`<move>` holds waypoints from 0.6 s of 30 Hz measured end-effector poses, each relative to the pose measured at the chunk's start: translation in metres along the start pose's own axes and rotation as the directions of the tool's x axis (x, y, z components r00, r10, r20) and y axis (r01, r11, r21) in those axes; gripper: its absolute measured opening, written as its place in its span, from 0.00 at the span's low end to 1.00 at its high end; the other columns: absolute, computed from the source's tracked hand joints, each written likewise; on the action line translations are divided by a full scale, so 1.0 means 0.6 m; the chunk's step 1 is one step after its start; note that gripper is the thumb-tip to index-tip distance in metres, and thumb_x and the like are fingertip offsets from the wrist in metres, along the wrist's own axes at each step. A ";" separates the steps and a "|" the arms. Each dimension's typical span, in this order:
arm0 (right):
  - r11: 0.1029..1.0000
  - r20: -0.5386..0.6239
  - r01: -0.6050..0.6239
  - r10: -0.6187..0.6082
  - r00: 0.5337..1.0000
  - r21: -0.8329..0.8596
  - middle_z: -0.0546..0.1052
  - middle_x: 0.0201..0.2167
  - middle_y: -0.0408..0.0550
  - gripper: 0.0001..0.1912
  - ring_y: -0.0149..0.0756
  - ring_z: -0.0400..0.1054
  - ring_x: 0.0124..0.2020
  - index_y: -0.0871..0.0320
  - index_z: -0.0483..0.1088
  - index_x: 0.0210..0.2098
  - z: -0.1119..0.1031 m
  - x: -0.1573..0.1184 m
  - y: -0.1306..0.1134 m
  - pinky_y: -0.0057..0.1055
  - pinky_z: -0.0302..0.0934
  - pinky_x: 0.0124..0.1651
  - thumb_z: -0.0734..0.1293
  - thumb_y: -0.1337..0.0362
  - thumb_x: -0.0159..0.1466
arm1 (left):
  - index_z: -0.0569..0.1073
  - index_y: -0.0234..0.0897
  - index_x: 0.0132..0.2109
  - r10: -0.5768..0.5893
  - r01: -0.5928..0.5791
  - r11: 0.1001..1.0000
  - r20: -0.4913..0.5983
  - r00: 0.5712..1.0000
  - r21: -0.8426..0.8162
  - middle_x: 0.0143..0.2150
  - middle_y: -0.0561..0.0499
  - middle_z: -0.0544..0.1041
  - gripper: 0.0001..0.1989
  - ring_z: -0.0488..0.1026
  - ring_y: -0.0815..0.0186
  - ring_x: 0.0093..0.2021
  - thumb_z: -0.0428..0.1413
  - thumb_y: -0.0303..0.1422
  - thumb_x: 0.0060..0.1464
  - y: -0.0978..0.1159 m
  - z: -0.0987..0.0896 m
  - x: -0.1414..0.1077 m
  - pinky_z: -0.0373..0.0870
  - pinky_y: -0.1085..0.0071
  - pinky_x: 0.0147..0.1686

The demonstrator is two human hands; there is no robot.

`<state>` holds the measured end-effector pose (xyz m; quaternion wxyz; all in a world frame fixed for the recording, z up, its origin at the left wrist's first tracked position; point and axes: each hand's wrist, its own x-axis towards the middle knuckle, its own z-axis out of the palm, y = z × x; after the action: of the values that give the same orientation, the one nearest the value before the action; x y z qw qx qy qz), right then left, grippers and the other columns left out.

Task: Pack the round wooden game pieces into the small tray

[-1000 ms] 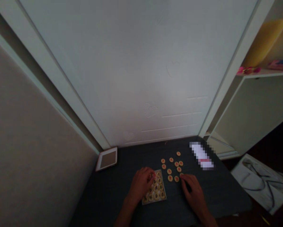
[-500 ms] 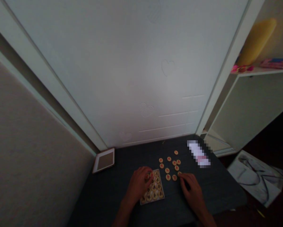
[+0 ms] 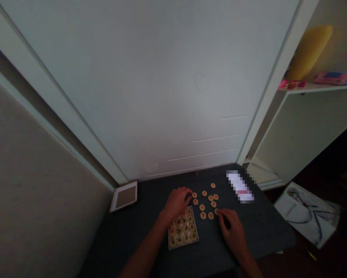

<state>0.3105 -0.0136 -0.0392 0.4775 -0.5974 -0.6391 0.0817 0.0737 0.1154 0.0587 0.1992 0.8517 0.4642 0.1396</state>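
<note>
My left hand [image 3: 177,201] reaches over the far edge of a shallow square tray [image 3: 197,231]. Its thumb and index finger are apart, close to a round Chinese chess piece [image 3: 194,195] with a red character. Rows of pieces sit in the tray, most with dark characters and one red-marked piece [image 3: 172,231] at its left side; my left hand and wrist hide part of the far rows. On the right, my right hand [image 3: 233,231] has its fingertips closed at another Chinese chess piece [image 3: 216,211], partly covering it. Several red-marked pieces [image 3: 211,216] lie loose between the hands.
The dark table [image 3: 150,216] stands against a white panel with embossed hearts. A framed rectangular object [image 3: 125,196] lies at the back left, a pixelated white item [image 3: 239,187] at the back right. Beyond the right edge is a white box [image 3: 308,212], lower down.
My left hand has moved from above the tray, away from me, to the nearest loose piece. A red-marked piece now shows at the tray's left side. My right hand stays at its piece.
</note>
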 end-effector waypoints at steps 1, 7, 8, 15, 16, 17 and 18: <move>1.000 -0.001 -0.003 0.003 1.000 -0.004 0.79 0.41 0.51 0.12 0.45 0.73 0.44 0.52 0.75 0.47 0.000 0.001 0.001 0.45 0.69 0.49 0.62 0.59 0.70 | 0.76 0.43 0.47 -0.013 0.013 1.000 0.018 1.000 0.003 0.48 0.49 0.79 0.09 0.74 0.60 0.51 0.55 0.33 0.61 -0.004 0.003 0.010 0.67 0.65 0.52; 0.999 -0.027 -0.029 0.028 0.999 -0.034 0.79 0.40 0.51 0.12 0.45 0.73 0.42 0.52 0.75 0.45 0.001 0.008 0.005 0.44 0.70 0.47 0.62 0.57 0.70 | 0.76 0.42 0.47 -0.098 0.097 0.995 0.145 0.985 0.014 0.44 0.49 0.80 0.10 0.77 0.61 0.45 0.57 0.38 0.60 -0.022 0.017 0.057 0.72 0.69 0.43; 0.999 -0.034 -0.028 0.026 0.999 -0.038 0.80 0.39 0.51 0.12 0.45 0.74 0.42 0.52 0.75 0.45 0.001 0.009 0.005 0.44 0.70 0.46 0.62 0.57 0.70 | 0.75 0.42 0.48 -0.113 0.112 0.994 0.167 0.979 0.017 0.44 0.49 0.80 0.11 0.77 0.62 0.44 0.57 0.39 0.61 -0.023 0.019 0.062 0.72 0.68 0.43; 0.997 -0.036 -0.033 0.031 0.999 -0.063 0.79 0.39 0.51 0.11 0.44 0.74 0.41 0.53 0.74 0.45 0.007 0.013 0.005 0.42 0.70 0.45 0.63 0.57 0.70 | 0.70 0.37 0.56 -0.165 0.160 0.986 0.292 0.942 0.041 0.55 0.45 0.73 0.16 0.75 0.59 0.49 0.56 0.37 0.64 -0.013 0.034 0.081 0.75 0.56 0.47; 0.997 -0.036 -0.029 0.027 0.999 -0.068 0.79 0.39 0.51 0.10 0.44 0.73 0.42 0.52 0.74 0.45 0.007 0.013 0.003 0.43 0.70 0.46 0.63 0.58 0.70 | 0.70 0.37 0.56 -0.162 0.157 0.987 0.298 0.941 0.041 0.55 0.45 0.73 0.16 0.75 0.59 0.49 0.56 0.37 0.64 -0.011 0.035 0.082 0.75 0.56 0.48; 0.997 -0.030 -0.019 0.016 0.999 -0.074 0.79 0.40 0.51 0.10 0.44 0.73 0.43 0.52 0.74 0.46 0.007 0.012 0.002 0.43 0.69 0.47 0.63 0.59 0.70 | 0.70 0.37 0.56 -0.158 0.154 0.987 0.302 0.940 0.040 0.55 0.45 0.73 0.16 0.75 0.59 0.50 0.57 0.37 0.64 -0.009 0.036 0.082 0.75 0.56 0.48; 0.997 -0.020 -0.001 -0.001 1.000 -0.079 0.79 0.41 0.51 0.10 0.44 0.73 0.44 0.52 0.74 0.46 0.007 0.011 -0.001 0.44 0.69 0.47 0.63 0.60 0.70 | 0.70 0.37 0.56 -0.153 0.149 0.988 0.304 0.940 0.038 0.56 0.45 0.73 0.16 0.75 0.59 0.50 0.56 0.37 0.64 -0.008 0.035 0.081 0.75 0.56 0.48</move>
<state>0.3082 -0.0064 -0.0377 0.4598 -0.6165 -0.6371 0.0505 0.1051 0.1545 0.0404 0.2727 0.8262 0.4927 -0.0129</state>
